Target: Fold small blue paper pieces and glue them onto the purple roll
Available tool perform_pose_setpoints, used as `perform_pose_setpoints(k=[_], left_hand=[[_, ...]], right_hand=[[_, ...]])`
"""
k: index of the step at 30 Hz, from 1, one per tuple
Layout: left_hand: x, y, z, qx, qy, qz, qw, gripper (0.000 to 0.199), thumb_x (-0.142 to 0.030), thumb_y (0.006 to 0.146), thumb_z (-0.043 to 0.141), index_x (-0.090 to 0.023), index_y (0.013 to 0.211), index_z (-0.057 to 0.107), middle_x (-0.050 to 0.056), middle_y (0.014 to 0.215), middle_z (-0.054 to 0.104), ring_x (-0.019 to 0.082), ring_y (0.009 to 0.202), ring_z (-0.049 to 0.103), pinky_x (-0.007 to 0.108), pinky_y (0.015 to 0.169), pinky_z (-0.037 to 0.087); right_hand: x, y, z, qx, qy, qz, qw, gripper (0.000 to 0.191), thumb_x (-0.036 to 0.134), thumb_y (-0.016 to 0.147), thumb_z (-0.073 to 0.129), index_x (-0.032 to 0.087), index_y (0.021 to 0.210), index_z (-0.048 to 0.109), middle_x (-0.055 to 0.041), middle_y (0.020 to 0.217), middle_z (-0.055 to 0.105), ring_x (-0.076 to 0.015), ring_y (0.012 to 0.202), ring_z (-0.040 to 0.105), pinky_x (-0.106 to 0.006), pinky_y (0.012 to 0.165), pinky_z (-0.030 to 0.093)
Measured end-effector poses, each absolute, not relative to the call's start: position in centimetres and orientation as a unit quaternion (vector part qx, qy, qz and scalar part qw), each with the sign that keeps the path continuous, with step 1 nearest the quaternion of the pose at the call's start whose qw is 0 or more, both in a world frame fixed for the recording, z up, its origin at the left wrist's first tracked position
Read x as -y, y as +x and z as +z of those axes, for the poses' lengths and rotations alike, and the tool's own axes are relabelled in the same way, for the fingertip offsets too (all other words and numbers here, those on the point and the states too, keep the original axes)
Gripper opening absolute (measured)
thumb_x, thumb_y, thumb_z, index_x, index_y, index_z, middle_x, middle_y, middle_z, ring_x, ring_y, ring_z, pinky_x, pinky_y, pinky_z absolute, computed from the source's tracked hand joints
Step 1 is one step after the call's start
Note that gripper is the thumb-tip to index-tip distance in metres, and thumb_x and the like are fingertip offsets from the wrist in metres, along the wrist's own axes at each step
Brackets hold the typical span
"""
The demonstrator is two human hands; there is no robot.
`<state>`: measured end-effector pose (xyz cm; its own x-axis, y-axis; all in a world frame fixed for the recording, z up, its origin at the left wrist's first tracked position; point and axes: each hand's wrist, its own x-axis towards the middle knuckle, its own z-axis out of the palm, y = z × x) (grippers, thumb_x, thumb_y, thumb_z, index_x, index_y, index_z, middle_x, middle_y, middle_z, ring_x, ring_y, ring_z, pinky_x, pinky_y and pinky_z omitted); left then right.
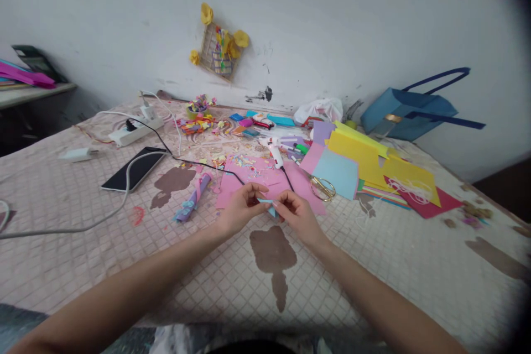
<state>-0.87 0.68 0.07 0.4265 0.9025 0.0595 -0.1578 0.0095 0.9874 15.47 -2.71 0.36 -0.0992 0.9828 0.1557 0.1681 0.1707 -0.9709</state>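
Between my two hands is a small piece of light blue paper (271,211), pinched from both sides above the table. My left hand (245,207) grips its left part with thumb and fingers. On the other side, my right hand (299,215) pinches it with fingertips. Its full shape is hidden by the fingers. Just beyond lie pink paper sheets (227,183), a white glue gun (275,154) with a black cord, and gold-handled scissors (322,189). A purple paper roll (194,199) with blue and pink trim rests to the left of my left hand.
Left are a dark phone (135,170), a white power strip (136,131), a charger (78,155) and loose cables. Yellow sheets (359,157) and a light blue sheet (338,171) lie right, before a blue bag (409,113). Paper scraps (243,161) litter the middle. A wall stands behind.
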Motion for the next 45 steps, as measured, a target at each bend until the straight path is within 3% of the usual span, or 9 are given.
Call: perform_pose_setpoints(k=[3,14,23,29,45], left_hand=[[-0.59,-0.78,0.09,-0.33,0.551,0.419,0.642,0.037,-0.028,0.065,0.074,-0.013,0.094,0.055,0.002,0.082,0.06,0.011,0.072,0.058,0.025,0.068,0.045],[-0.28,-0.75,0.68,-0.351,0.522,0.414,0.658,0.025,-0.034,0.067,0.072,-0.013,0.068,0.059,-0.002,0.062,0.06,0.01,0.061,0.055,0.022,0.063,0.044],[-0.32,-0.57,0.43,-0.329,0.483,0.43,0.689,0.038,-0.048,0.078,0.057,-0.011,0.074,0.062,0.004,0.068,0.064,0.014,0.066,0.06,0.028,0.068,0.047],[-0.17,-0.68,0.59,-0.356,0.538,0.407,0.647,0.026,-0.035,0.068,0.071,-0.012,0.074,0.061,0.0,0.065,0.061,0.01,0.062,0.056,0.022,0.062,0.044],[-0.15,-0.73,0.66,-0.358,0.533,0.409,0.649,0.021,-0.033,0.071,0.069,-0.013,0.072,0.06,0.0,0.066,0.063,0.01,0.064,0.057,0.022,0.064,0.044]], right_hand=[[2.79,15.46,0.21,0.613,-0.478,0.399,0.486,0.018,0.035,0.081,0.057,0.02,0.072,0.053,0.0026,0.064,0.047,-0.0118,0.055,0.043,-0.025,0.051,0.036],[3.01,15.32,0.44,0.624,-0.478,0.366,0.497,0.013,0.029,0.083,0.056,0.019,0.074,0.054,0.0017,0.067,0.05,-0.0122,0.06,0.045,-0.024,0.054,0.036],[2.95,15.39,0.31,0.612,-0.478,0.369,0.511,0.015,0.03,0.082,0.056,0.018,0.074,0.053,0.0028,0.065,0.047,-0.0107,0.058,0.044,-0.023,0.053,0.037],[3.0,15.37,0.18,0.61,-0.477,0.379,0.506,0.016,0.031,0.082,0.057,0.018,0.073,0.053,0.0026,0.065,0.049,-0.0106,0.057,0.044,-0.022,0.052,0.037],[3.22,15.27,0.82,0.605,-0.462,0.407,0.505,0.016,0.03,0.085,0.051,0.018,0.076,0.056,0.0025,0.062,0.05,-0.0105,0.055,0.047,-0.023,0.053,0.04]])
